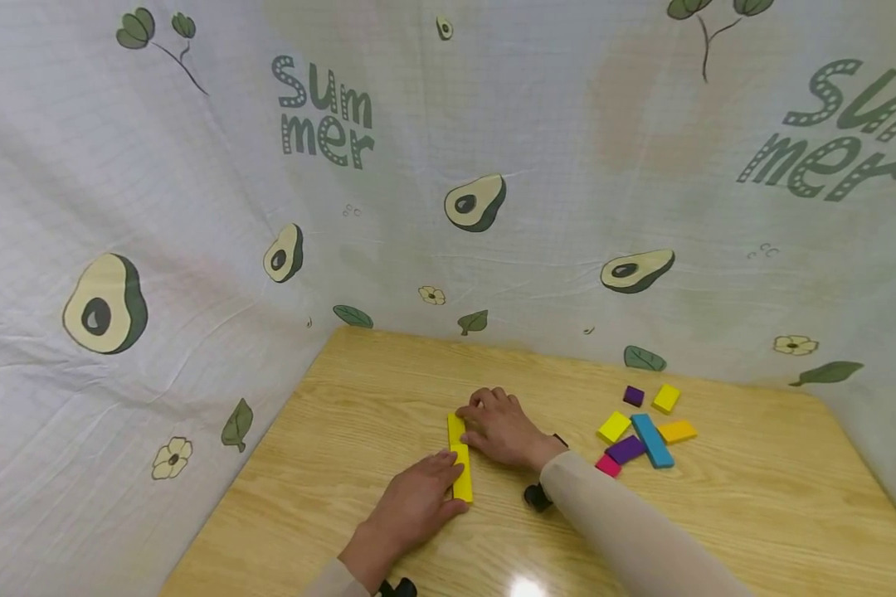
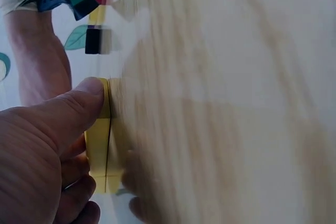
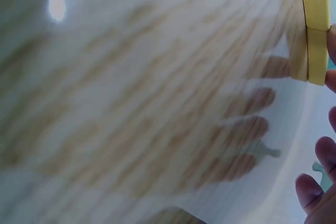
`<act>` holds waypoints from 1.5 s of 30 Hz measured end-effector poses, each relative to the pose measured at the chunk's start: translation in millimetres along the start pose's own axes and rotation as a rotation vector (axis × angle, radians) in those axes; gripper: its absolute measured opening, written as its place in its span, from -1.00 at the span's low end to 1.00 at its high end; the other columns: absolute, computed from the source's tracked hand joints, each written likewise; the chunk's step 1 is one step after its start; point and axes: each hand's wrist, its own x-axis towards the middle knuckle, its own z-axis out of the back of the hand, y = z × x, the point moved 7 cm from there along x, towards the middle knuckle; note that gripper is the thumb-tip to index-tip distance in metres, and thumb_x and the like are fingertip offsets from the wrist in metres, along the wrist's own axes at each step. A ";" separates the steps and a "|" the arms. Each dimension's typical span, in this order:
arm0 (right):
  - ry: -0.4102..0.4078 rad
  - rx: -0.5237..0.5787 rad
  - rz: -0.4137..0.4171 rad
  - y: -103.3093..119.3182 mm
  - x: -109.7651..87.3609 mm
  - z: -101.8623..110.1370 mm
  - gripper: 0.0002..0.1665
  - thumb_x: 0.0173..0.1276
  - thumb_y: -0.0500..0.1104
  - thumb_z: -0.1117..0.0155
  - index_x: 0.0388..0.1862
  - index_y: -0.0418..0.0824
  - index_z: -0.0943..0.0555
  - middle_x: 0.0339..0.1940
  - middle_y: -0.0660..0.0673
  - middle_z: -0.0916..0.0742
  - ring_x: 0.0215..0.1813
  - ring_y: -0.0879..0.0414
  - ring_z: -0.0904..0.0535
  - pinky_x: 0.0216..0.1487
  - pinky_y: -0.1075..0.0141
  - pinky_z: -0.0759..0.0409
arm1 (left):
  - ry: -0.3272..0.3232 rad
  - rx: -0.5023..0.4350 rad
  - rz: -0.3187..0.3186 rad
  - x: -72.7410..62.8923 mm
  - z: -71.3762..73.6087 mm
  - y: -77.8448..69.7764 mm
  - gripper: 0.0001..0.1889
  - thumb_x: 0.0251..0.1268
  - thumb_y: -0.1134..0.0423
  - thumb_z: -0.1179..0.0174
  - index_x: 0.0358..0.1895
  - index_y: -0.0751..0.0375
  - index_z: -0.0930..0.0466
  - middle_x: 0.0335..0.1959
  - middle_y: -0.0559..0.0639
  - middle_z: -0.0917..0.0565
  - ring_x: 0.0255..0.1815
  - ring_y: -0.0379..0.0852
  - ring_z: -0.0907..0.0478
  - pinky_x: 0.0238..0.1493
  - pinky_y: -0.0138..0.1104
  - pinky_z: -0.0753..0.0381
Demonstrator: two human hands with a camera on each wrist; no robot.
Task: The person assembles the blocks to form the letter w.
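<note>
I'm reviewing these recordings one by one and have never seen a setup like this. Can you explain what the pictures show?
There is no robot here: these are a person's two bare hands. The wide picture comes from a camera worn on the head, looking forward and down; the two closer ones come from cameras on the left and right wrists. On the wooden table, the near yellow block and far yellow block lie end to end. The left hand grips the near one; the right hand appears to pinch the far one. Off to the right lie a blue block, an orange block, a pink block, two loose yellow blocks and two purple blocks.
</note>
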 end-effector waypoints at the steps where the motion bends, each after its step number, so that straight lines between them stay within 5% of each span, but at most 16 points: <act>1: 0.001 0.002 -0.001 -0.1 0.0 0.2 -0.50 0.57 0.14 -0.29 0.38 0.01 -0.64 0.24 -0.08 -0.54 0.25 -0.07 -0.39 0.22 0.01 -0.40 | -0.007 0.006 -0.001 0.4 0.2 -0.5 -0.41 0.48 -0.18 -0.27 0.36 0.16 -0.65 0.41 0.04 -0.63 0.48 -0.05 -0.53 0.49 -0.15 -0.55; 11: 0.004 0.031 0.001 0.8 1.1 -0.4 -0.50 0.57 0.13 -0.30 0.39 0.01 -0.64 0.26 -0.10 -0.54 0.29 -0.09 -0.39 0.27 -0.05 -0.39 | -0.017 0.056 0.015 -1.6 -1.4 1.3 -0.40 0.47 -0.21 -0.27 0.35 0.14 -0.66 0.41 0.04 -0.63 0.47 -0.04 -0.54 0.49 -0.17 -0.54; 45: -0.016 -0.069 0.034 4.7 -0.2 0.9 -0.54 0.58 0.11 -0.28 0.35 0.02 -0.65 0.26 -0.07 -0.56 0.29 -0.08 -0.43 0.26 -0.05 -0.44 | -0.015 -0.010 0.015 -1.4 -2.7 2.8 -0.37 0.45 -0.21 -0.29 0.37 0.15 -0.63 0.43 0.04 -0.62 0.49 -0.02 -0.52 0.48 -0.14 -0.55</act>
